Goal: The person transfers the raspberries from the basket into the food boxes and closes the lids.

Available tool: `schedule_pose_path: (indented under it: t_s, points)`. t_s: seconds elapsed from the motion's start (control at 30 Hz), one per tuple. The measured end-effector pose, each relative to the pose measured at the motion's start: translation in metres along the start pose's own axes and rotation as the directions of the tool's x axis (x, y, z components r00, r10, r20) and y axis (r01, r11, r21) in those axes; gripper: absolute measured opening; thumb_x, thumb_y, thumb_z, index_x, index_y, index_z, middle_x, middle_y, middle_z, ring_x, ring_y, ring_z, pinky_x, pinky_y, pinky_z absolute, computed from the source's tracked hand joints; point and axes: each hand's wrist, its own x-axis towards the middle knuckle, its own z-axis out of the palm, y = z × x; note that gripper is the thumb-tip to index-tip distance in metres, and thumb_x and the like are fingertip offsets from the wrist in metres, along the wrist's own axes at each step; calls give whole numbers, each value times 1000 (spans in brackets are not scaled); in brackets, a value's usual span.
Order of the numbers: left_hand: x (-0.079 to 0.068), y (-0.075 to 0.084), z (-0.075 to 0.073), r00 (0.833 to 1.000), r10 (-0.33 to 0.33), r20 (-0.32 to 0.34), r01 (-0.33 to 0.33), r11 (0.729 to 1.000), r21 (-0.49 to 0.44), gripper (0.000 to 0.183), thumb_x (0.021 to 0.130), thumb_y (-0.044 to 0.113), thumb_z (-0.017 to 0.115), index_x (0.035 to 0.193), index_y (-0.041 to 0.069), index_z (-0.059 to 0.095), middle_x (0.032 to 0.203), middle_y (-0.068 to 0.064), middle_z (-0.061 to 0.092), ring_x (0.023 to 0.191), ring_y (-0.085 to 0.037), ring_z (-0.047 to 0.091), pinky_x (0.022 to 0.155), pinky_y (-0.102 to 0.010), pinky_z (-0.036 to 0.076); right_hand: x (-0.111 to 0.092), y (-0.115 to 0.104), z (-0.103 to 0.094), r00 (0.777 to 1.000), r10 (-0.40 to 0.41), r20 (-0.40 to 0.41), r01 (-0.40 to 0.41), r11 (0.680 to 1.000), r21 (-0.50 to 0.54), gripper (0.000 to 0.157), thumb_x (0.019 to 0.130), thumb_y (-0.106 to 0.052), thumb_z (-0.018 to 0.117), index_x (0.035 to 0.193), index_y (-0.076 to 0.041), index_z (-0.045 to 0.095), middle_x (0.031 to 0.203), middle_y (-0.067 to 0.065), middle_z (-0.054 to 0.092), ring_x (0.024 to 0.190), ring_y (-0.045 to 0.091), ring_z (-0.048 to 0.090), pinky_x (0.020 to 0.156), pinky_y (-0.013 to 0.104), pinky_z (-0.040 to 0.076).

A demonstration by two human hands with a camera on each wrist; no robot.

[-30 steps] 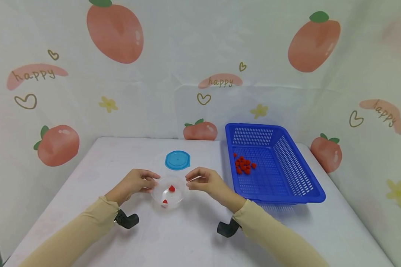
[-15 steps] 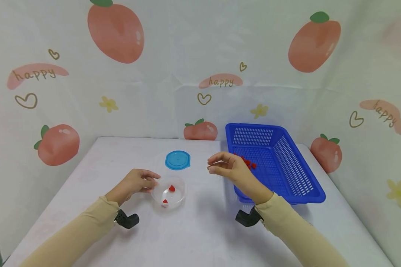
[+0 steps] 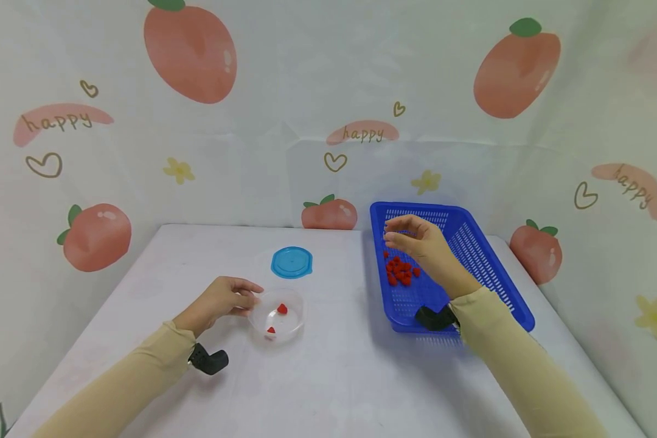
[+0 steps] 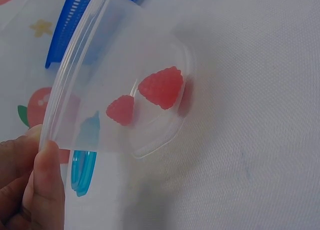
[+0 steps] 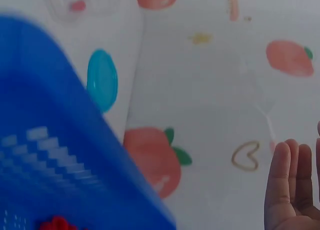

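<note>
A clear plastic bowl [image 3: 295, 328] stands on the table with two red raspberries [image 4: 162, 87] inside. My left hand [image 3: 224, 301] pinches its rim between thumb and fingers, as the left wrist view shows close up. My right hand [image 3: 424, 246] hovers over the blue plastic basket [image 3: 449, 310], its fingers loosely bent and nothing between them. Several more raspberries [image 3: 399, 271] lie in a cluster at the basket's left side, below and left of that hand. In the right wrist view the right fingers [image 5: 281, 177] are apart from the basket wall.
A blue lid [image 3: 291, 262] lies flat on the white table [image 3: 328, 377] behind the bowl. Behind the table hangs a printed cloth [image 3: 274, 109] with fruit pictures. The basket's raised rim stands between the bowl and the clustered raspberries.
My right hand has moved from beside the bowl, rightward and away from me, to above the basket. My left hand and the bowl have stayed in place.
</note>
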Motion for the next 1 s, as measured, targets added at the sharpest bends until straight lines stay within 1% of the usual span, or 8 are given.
schedule_pose_path:
  t_s: [0.1, 0.13, 0.2, 0.37, 0.5, 0.7, 0.87, 1.0]
  points:
    - [1, 1, 0, 1000, -9, -6, 9, 1000, 3, 34, 85, 3, 68, 118, -3, 65, 90, -8, 61, 72, -13, 61, 69, -25, 59, 7, 2, -15, 1000, 9, -29, -9, 1000, -13, 24, 93, -15, 64, 114, -4, 58, 109, 2, 59, 100, 11, 63, 90, 23, 54]
    - [1, 1, 0, 1000, -12, -7, 12, 1000, 4, 33, 85, 3, 68, 118, -3, 65, 90, -8, 62, 72, -14, 61, 69, -25, 59, 10, 3, -20, 999, 12, -38, -13, 999, -29, 25, 93, -16, 65, 114, -5, 58, 109, 1, 59, 102, 11, 62, 90, 23, 53]
    - [1, 2, 0, 1000, -19, -12, 19, 1000, 3, 32, 86, 2, 68, 117, -2, 65, 90, -8, 62, 72, -14, 61, 69, -25, 59, 14, 5, -30, 998, 22, -56, -27, 997, -79, 22, 93, -20, 65, 112, -11, 60, 111, 2, 58, 104, 12, 60, 91, 22, 53]
    - [1, 2, 1, 1000, -18, -11, 18, 1000, 14, 32, 86, 2, 68, 117, -3, 65, 91, -9, 62, 72, -14, 61, 69, -26, 59, 26, 16, -52, 992, 88, -89, -102, 980, -168, 29, 93, -25, 65, 117, -10, 57, 118, 5, 54, 108, 12, 58, 98, 28, 50]
    - [0, 3, 1, 1000, -16, -6, 16, 1000, 14, 33, 86, 2, 67, 118, -3, 65, 91, -8, 61, 73, -13, 61, 70, -26, 59, 33, 26, -65, 984, 147, -105, -166, 965, -205, 40, 94, -26, 63, 126, -4, 51, 124, 7, 51, 107, 8, 56, 104, 35, 45]
    - [-1, 2, 0, 1000, 5, 7, -5, 1000, -2, 33, 86, 0, 66, 118, -5, 64, 90, -8, 61, 73, -12, 61, 70, -27, 59, 39, 42, -82, 977, 180, -111, -204, 942, -266, 54, 97, -23, 59, 137, 8, 40, 137, 19, 44, 111, 12, 53, 105, 36, 45]
    - [-2, 1, 0, 1000, 13, 8, -13, 1000, -6, 33, 85, 0, 66, 118, -5, 64, 89, -7, 60, 72, -12, 61, 70, -26, 59, 42, 55, -94, 969, 218, -117, -242, 928, -282, 53, 98, -19, 57, 139, 9, 38, 139, 22, 41, 115, 18, 54, 105, 38, 43]
    - [-2, 2, -1, 1000, 14, 7, -14, 1000, -8, 33, 85, 0, 67, 117, -5, 64, 89, -7, 60, 72, -12, 61, 70, -26, 59, 42, 65, -99, 960, 253, -122, -278, 915, -291, 52, 98, -14, 56, 140, 11, 38, 137, 23, 44, 100, 7, 60, 102, 35, 46]
